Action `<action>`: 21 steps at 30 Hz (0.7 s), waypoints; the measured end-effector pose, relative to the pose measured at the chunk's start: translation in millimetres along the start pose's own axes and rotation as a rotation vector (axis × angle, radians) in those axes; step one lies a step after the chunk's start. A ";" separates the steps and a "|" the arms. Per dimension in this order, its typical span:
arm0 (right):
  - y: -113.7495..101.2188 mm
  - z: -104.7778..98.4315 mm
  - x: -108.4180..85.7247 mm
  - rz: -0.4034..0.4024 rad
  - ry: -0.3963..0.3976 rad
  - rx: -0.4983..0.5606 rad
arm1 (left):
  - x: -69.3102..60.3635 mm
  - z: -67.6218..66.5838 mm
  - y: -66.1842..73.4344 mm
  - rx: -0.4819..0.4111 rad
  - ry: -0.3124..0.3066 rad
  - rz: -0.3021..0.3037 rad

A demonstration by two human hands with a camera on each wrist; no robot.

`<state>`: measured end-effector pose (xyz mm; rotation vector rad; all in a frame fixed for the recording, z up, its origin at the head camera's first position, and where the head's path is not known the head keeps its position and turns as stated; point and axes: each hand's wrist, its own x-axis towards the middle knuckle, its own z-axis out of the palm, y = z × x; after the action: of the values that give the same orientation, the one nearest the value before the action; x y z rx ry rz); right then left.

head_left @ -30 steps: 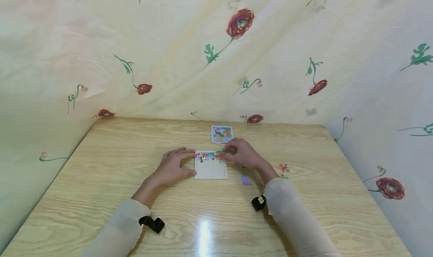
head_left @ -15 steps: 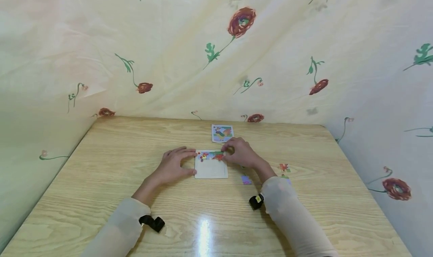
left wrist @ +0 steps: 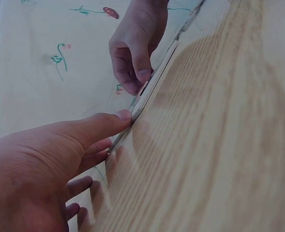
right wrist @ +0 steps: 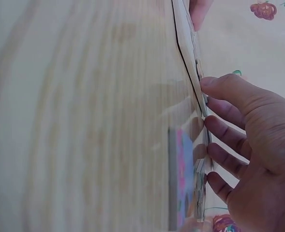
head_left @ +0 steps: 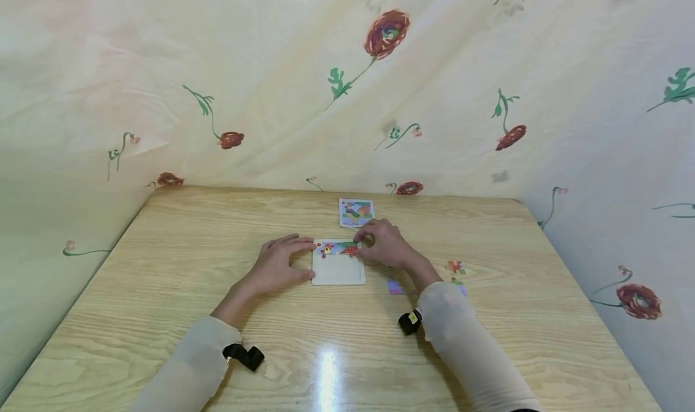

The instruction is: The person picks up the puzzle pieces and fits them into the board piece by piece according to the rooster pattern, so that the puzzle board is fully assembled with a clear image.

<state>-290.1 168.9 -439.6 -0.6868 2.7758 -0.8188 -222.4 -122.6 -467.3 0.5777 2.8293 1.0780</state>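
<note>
A square white puzzle board (head_left: 338,271) lies flat, with a strip of colourful pieces (head_left: 336,249) along its far side. My left hand (head_left: 278,264) holds the board's left edge, thumb at the near corner and fingers at the far one. At the far right corner, my right hand (head_left: 387,245) has thumb and index finger bent around the red-and-green piece (head_left: 349,250), partly covering it. The left wrist view shows both my left hand (left wrist: 50,154) and right hand (left wrist: 135,48) at the thin board's edge. In the right wrist view, my right thumb (right wrist: 224,87) touches the board's edge.
A printed picture card (head_left: 355,212) lies behind the board on the wooden table (head_left: 293,345). Loose pieces rest to the right, among them a purple one (head_left: 394,288) and a red one (head_left: 455,267). Flower-patterned cloth (head_left: 282,98) surrounds the table's back and sides.
My right hand has shifted slightly left with the red-and-green piece, which now sits closer against the other pieces. My left hand has stayed at the board's left edge.
</note>
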 end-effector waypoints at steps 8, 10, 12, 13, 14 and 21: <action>-2.1 -2.9 0.4 0.019 -0.011 0.015 | 1.1 -0.5 1.4 0.007 -0.002 -0.003; -2.6 -3.2 0.9 0.022 -0.010 0.029 | 1.4 -0.8 1.9 0.008 -0.003 -0.006; -2.9 -3.1 1.5 0.022 -0.009 0.047 | 1.5 -1.1 2.5 0.009 -0.004 -0.009; -2.9 -2.9 1.8 0.021 -0.008 0.055 | 1.6 -1.2 2.8 0.008 -0.004 -0.010; -2.8 -2.7 2.2 0.018 -0.008 0.062 | 1.6 -1.4 3.1 0.007 -0.004 -0.011; -2.3 -1.3 3.6 -0.022 0.009 0.091 | 1.9 -1.7 3.5 0.010 -0.005 -0.017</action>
<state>-292.7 166.0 -437.4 -0.6996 2.7240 -0.9489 -223.3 -120.5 -463.6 0.5556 2.8313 1.0592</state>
